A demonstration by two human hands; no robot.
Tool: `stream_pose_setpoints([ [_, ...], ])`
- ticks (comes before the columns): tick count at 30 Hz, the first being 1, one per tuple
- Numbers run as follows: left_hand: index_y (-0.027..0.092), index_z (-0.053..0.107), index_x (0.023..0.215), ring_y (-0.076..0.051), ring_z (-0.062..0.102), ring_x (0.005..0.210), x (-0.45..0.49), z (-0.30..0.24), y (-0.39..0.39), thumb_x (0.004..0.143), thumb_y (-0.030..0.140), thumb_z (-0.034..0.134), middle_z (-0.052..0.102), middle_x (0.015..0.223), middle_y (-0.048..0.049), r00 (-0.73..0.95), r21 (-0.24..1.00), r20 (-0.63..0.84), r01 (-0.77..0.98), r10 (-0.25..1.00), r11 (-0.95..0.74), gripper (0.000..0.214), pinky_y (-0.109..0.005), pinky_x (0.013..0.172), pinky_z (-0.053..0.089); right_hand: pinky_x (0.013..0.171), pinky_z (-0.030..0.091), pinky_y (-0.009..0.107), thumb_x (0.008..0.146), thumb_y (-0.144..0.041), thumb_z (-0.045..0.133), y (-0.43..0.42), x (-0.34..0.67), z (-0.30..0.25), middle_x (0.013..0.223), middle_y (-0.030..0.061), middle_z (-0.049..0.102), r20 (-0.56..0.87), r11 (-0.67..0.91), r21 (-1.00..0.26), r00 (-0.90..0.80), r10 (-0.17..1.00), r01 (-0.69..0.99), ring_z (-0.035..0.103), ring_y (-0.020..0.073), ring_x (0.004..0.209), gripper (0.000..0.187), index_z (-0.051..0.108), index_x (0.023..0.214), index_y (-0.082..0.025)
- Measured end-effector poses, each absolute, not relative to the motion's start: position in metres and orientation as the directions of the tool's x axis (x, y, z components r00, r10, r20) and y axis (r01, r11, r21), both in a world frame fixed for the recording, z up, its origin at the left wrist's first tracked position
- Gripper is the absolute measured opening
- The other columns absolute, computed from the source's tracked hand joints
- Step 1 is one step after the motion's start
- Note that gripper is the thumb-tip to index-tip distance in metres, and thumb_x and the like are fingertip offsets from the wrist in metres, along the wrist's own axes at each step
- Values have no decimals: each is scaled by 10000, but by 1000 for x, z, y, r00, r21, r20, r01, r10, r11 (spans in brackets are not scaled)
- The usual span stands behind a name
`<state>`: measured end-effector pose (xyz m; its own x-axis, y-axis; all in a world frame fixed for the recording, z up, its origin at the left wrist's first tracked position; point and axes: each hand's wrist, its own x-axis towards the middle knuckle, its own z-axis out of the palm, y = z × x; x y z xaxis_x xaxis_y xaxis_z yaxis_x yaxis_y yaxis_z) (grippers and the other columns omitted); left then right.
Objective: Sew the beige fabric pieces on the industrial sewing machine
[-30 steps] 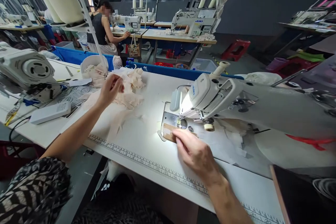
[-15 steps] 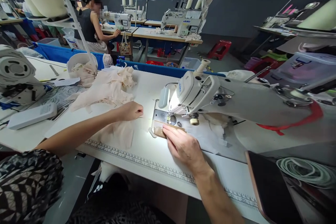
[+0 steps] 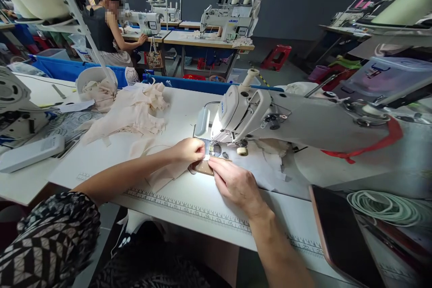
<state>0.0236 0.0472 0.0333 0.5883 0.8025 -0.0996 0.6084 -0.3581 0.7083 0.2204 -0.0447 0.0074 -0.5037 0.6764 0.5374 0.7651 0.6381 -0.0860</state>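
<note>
My left hand [image 3: 189,149] is closed in a pinch on a pale beige fabric piece [image 3: 165,175], just left of the presser foot [image 3: 212,147]. The fabric trails from under that hand onto the white table. My right hand [image 3: 238,184] lies with its fingers stretched out on a brown plate [image 3: 204,167] in front of the needle area. Its fingertips come close to the left fingertips, and a small pale edge shows between them. The sewing machine [image 3: 232,112] stands over both hands, its lamp lighting the spot. What lies under the right fingers is hidden.
A heap of beige fabric pieces [image 3: 131,112] lies on the left of the table. A phone [image 3: 344,234] rests at the right, beside coiled pale cord [image 3: 381,207]. A printed ruler [image 3: 189,209] runs along the front edge. A co-worker [image 3: 108,31] sits at another machine behind.
My left hand has moved right to the presser foot, bringing the beige fabric piece along. My right hand stays on the brown plate. The view has shifted slightly.
</note>
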Motion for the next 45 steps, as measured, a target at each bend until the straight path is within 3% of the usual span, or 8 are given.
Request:
stream_pose_setpoints([
  [10,181,549,678,-129,564,634,21,30,48,802,123,597,636,680,2,597,720,-71,585,799,-374,145,-242,589,422,637,576,333,1013,-166,418,-44,224,12,1032,74,776,429,487,-145,-388,816,861,727,198,776,369,776,1084,-225],
  [17,188,521,705,-134,598,589,17,32,47,805,89,546,624,620,18,640,808,-118,506,760,-301,143,-232,571,445,634,559,336,1010,-174,412,-44,223,11,1001,83,762,410,476,-165,-379,830,864,698,196,749,382,778,1110,-226],
  [30,187,503,666,-130,574,626,20,35,45,805,81,573,599,646,20,602,763,-110,561,791,-321,188,-227,572,400,565,428,270,1010,-222,406,-43,220,8,969,54,700,392,491,-100,-420,819,865,594,141,674,408,727,1260,-233],
  [33,185,507,664,-139,582,651,21,35,46,805,81,583,612,669,14,598,740,-109,582,794,-336,191,-232,587,406,535,385,271,991,-211,413,-44,219,8,957,46,685,367,489,-56,-437,821,871,560,132,645,395,753,1187,-253],
  [36,180,551,709,-161,606,703,21,36,45,826,117,602,659,763,-6,601,662,-113,639,791,-392,142,-250,618,431,525,368,294,977,-172,418,-45,217,8,954,62,683,359,502,-14,-464,810,865,562,148,657,377,763,1109,-246],
  [39,161,633,853,-213,638,822,20,36,38,867,157,607,695,960,-71,604,432,34,710,797,-556,30,-293,678,477,552,403,314,967,-144,424,-45,215,8,964,78,690,366,530,8,-495,788,848,592,173,708,374,751,1124,-231],
  [42,125,651,892,-260,635,915,17,29,23,926,130,535,681,1006,-135,742,155,211,618,637,-771,121,-352,761,518,556,412,316,971,-152,423,-44,215,8,958,75,698,350,530,31,-506,788,847,591,174,707,368,746,1129,-233],
  [45,94,669,922,-265,622,940,12,16,7,978,119,468,680,1011,-159,845,27,288,464,451,-886,211,-386,831,539,546,411,324,973,-168,438,-43,215,8,948,81,699,343,529,36,-507,791,848,585,176,696,358,749,1141,-226],
])
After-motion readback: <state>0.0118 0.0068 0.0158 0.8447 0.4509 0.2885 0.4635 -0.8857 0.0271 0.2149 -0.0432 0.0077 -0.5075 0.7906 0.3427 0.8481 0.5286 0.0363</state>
